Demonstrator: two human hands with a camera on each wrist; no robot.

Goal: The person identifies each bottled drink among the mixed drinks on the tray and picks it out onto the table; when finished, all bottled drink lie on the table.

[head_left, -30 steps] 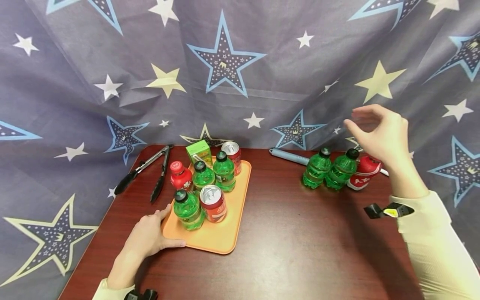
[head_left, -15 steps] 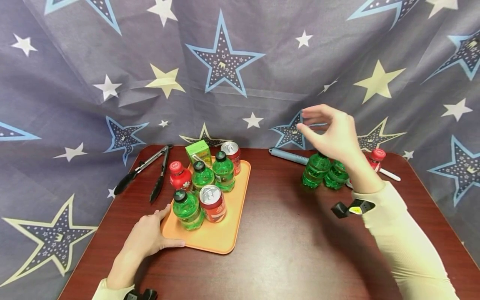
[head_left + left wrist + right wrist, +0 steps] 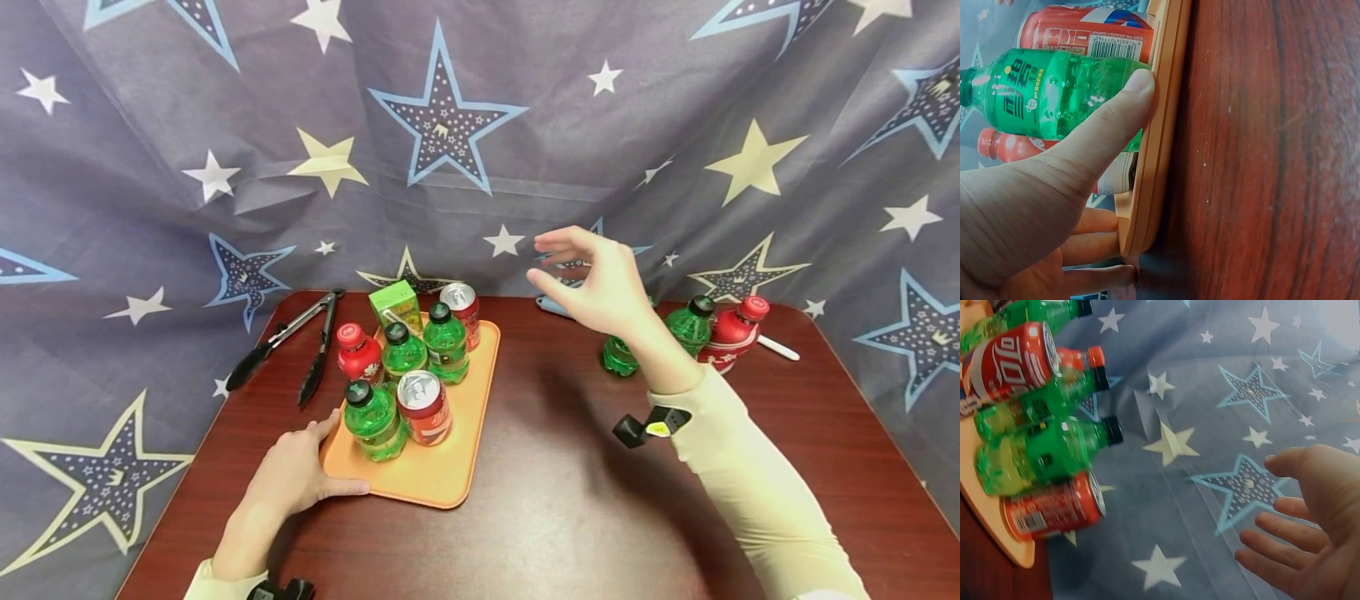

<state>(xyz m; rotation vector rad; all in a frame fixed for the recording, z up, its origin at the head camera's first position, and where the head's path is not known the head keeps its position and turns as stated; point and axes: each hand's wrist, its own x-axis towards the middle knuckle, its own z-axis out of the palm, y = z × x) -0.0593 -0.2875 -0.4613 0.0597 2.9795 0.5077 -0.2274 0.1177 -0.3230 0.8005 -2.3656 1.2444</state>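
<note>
My left hand [image 3: 288, 475] holds the near left corner of the orange tray [image 3: 435, 487]; its thumb lies on the rim [image 3: 1159, 134] in the left wrist view. Standing on the tray are green bottles with black caps [image 3: 375, 427], a red bottle [image 3: 360, 358], two red cans [image 3: 426, 417] and a green carton [image 3: 399, 304] at the back. Up in the air, right of the tray, my right hand [image 3: 600, 287] has its thumb and fingers spread apart with nothing between them. The right wrist view shows that hand [image 3: 1316, 531] apart from the drinks.
Black-handled tongs [image 3: 324, 333] lie left of the tray. At the back right stand green bottles [image 3: 688, 327] and a red bottle [image 3: 731, 333], partly behind my right arm. A blue-handled tool [image 3: 553, 307] lies behind them. A star-patterned curtain [image 3: 480, 50] hangs beyond the table.
My right hand has moved left through the air, from above the red bottle at the right, past the green bottles toward the tray. My left hand and the tray have stayed put.
</note>
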